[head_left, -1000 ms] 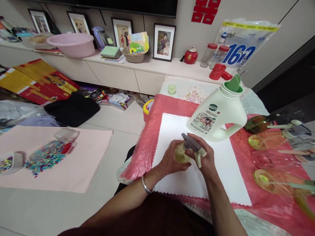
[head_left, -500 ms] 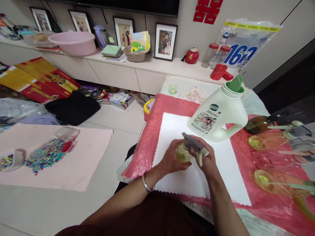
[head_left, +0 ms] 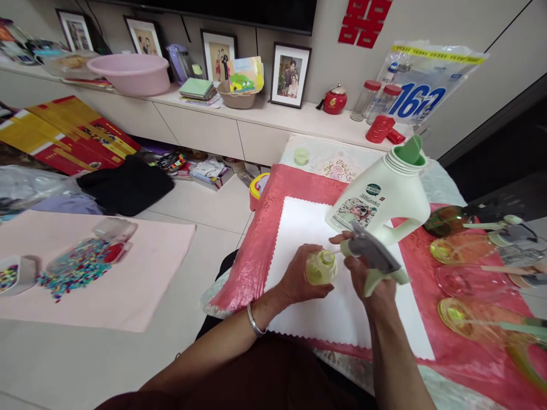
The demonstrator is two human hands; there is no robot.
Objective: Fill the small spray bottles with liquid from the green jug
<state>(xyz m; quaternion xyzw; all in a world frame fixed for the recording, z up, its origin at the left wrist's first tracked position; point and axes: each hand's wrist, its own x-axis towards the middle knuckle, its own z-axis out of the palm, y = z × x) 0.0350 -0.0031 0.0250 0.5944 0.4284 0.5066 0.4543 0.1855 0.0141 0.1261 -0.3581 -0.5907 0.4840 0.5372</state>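
So nearest to you, your left hand (head_left: 299,279) is wrapped around one small yellow-green bottle (head_left: 319,267), fingers curled round its body, sitting over the white sheet (head_left: 325,319). Your right hand (head_left: 370,285) is closed on one spray head (head_left: 374,259), grey top, pale green trigger, lifted off and just beside the bottle's open neck. There's one silver bangle (head_left: 253,322) on your left wrist. To the right I count three clear tinted bottles (head_left: 470,310) lying flat on the pink tablecloth (head_left: 465,353), maybe more at the edge, can't tell. Behind your hands stands one big white detergent jug (head_left: 384,196) with a green spout. Far back on the shelf: four framed photos (head_left: 290,74), one pink basin (head_left: 133,73).
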